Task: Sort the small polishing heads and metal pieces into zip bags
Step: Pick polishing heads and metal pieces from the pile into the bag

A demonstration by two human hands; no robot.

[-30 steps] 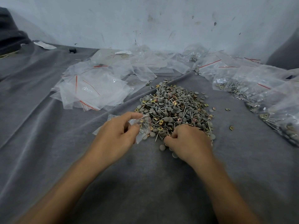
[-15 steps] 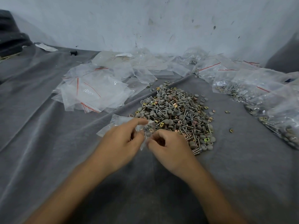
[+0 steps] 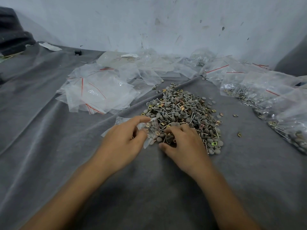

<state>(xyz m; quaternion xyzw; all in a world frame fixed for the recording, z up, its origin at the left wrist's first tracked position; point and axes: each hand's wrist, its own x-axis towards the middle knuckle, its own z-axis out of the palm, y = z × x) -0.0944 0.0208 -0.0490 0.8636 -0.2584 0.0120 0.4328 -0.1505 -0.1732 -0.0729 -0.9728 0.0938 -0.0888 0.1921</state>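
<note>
The left hand [image 3: 123, 143] pinches a small clear zip bag [image 3: 152, 130] between thumb and fingers; the right hand [image 3: 184, 143], just beside it, curls its fingers into the near edge of the pile of polishing heads and metal pieces [image 3: 181, 108]; whether it grips any I cannot tell.

Grey cloth [image 3: 49, 146] over table; scuffed pale wall [image 3: 149, 22] behind.
</note>
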